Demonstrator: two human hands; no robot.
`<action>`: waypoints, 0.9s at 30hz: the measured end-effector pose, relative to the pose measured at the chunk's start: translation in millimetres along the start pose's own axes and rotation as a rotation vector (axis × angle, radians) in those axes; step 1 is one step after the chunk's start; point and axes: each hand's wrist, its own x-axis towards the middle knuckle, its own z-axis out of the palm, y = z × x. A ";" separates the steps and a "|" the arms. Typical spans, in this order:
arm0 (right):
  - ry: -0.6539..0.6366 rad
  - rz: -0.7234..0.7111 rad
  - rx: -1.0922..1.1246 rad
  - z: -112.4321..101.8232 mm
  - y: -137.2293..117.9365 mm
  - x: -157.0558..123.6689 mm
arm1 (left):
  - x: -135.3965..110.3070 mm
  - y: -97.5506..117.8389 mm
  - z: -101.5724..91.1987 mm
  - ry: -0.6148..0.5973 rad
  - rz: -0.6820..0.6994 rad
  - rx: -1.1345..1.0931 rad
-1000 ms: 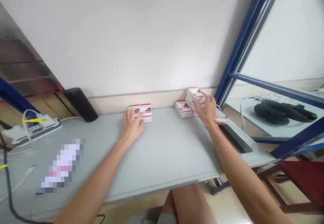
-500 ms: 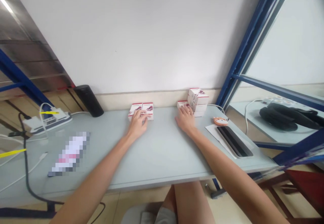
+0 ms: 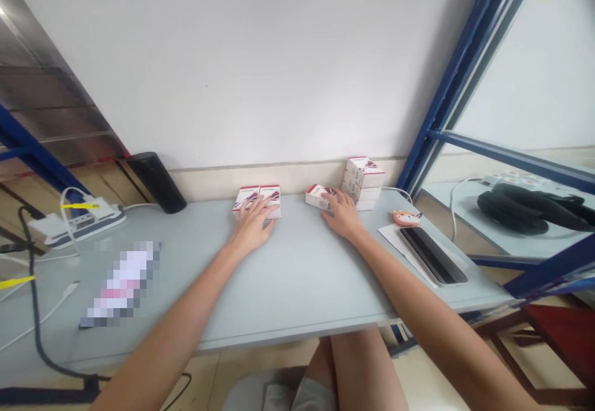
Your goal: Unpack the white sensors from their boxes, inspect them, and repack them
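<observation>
At the worktop's (image 3: 297, 287) back edge, the left hand (image 3: 253, 228) rested open-fingered on two white boxes (image 3: 256, 198), the right hand (image 3: 339, 214) on a lone box (image 3: 317, 196), neither gripping, and a careless nudge could have toppled the neighbouring stack (image 3: 365, 178).

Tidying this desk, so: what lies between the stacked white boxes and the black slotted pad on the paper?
In the head view, a small orange animal-faced trinket sits there, with a thin white cable curving down to it from behind the stacked white boxes, just beyond the black slotted pad.
</observation>
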 end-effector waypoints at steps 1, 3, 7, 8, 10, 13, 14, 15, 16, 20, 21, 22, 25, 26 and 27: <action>0.011 0.045 0.000 -1.1 1.1 1.0 | -0.1 -1.6 0.3 -0.025 0.005 0.022; 0.028 0.114 0.028 -5.7 1.6 3.0 | -0.7 -3.1 0.1 -0.025 -0.011 0.018; 0.075 0.203 0.291 -19.2 -5.5 3.3 | -0.3 4.7 -0.1 0.112 -0.097 -0.237; 0.072 0.237 0.417 -22.1 -9.5 2.1 | 0.4 8.8 1.3 0.139 -0.120 -0.361; 0.002 0.269 0.712 -25.9 -20.3 -1.8 | 2.2 18.7 6.6 0.160 -0.175 -0.585; -0.201 0.192 1.067 -25.4 -41.8 -11.1 | 4.3 35.0 17.0 0.170 -0.304 -0.966; -0.263 0.144 1.112 -23.8 -49.4 -14.7 | 4.4 40.0 19.2 0.150 -0.321 -1.089; -0.312 0.087 1.123 -22.1 -56.6 -18.4 | 4.1 44.5 20.1 0.155 -0.328 -1.172; -0.338 0.023 1.108 -20.3 -63.1 -21.8 | 3.2 48.3 19.6 0.169 -0.325 -1.204; -0.179 -0.178 1.002 -19.9 -76.7 -29.7 | -3.0 57.2 7.5 0.190 -0.226 -0.972; -0.109 -0.183 0.974 -22.0 -77.0 -30.0 | -4.5 58.4 4.1 0.191 -0.211 -0.891; -0.051 -0.178 0.939 -24.9 -76.3 -29.8 | -5.8 59.3 1.3 0.186 -0.203 -0.824; 0.026 -0.171 0.819 -34.8 -72.4 -28.2 | -7.6 61.3 -2.7 0.168 -0.179 -0.706; 0.030 -0.172 0.788 -37.5 -71.1 -27.7 | -7.7 61.7 -2.9 0.164 -0.166 -0.685; 0.035 -0.168 0.767 -39.6 -70.0 -27.4 | -7.7 61.9 -2.7 0.160 -0.153 -0.668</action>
